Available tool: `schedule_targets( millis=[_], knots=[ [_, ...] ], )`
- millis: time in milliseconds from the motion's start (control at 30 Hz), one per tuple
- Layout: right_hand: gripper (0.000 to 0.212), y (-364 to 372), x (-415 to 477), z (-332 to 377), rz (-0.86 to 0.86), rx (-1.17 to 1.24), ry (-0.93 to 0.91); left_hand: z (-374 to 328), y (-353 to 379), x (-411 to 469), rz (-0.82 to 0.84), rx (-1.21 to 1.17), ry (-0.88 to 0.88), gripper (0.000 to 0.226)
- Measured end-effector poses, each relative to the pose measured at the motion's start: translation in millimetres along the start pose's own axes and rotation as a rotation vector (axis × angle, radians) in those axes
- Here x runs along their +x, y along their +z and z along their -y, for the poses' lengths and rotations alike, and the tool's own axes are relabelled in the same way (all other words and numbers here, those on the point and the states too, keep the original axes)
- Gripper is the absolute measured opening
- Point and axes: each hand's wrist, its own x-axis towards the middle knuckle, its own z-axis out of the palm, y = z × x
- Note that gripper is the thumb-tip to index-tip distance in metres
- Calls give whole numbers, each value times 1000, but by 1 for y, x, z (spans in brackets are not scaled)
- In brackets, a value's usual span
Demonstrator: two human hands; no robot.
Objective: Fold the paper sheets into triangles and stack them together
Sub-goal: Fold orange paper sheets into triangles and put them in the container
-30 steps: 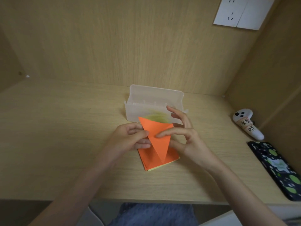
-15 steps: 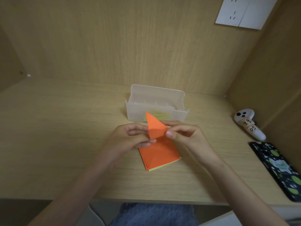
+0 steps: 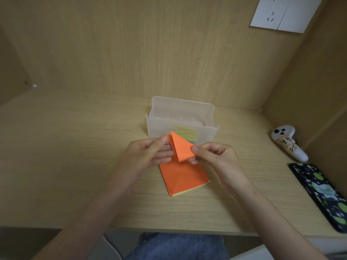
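Observation:
An orange paper sheet [image 3: 181,147], folded into a small triangle, is held above the desk between both hands. My left hand [image 3: 148,154] pinches its left edge and my right hand [image 3: 216,156] pinches its right corner. Under the hands lies a stack of folded orange paper [image 3: 183,178] with a yellow sheet showing at its lower edge. A translucent plastic box [image 3: 180,119] stands just behind, with yellow-green paper inside.
A white controller [image 3: 289,144] with handwritten labels lies at the right by the side wall. A dark phone with green spots [image 3: 323,194] rests near the right front edge. Wooden walls enclose the desk on three sides; a white socket [image 3: 281,13] sits top right.
The orange sheet went from a long downward-pointing triangle to a smaller folded triangle. My right hand's fingers curled in to pinch its right corner, and both hands lifted it slightly towards the box.

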Motion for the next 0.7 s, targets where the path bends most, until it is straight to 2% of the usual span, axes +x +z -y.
schedule_targets(
  millis=[333,700],
  knots=[
    [10,4,-3,2,7,-124,-7,2,2,-2,-109,-7,44,12],
    [4,6,-3,1,15,-101,-20,1,3,-3,-148,40,67,12]
  ],
)
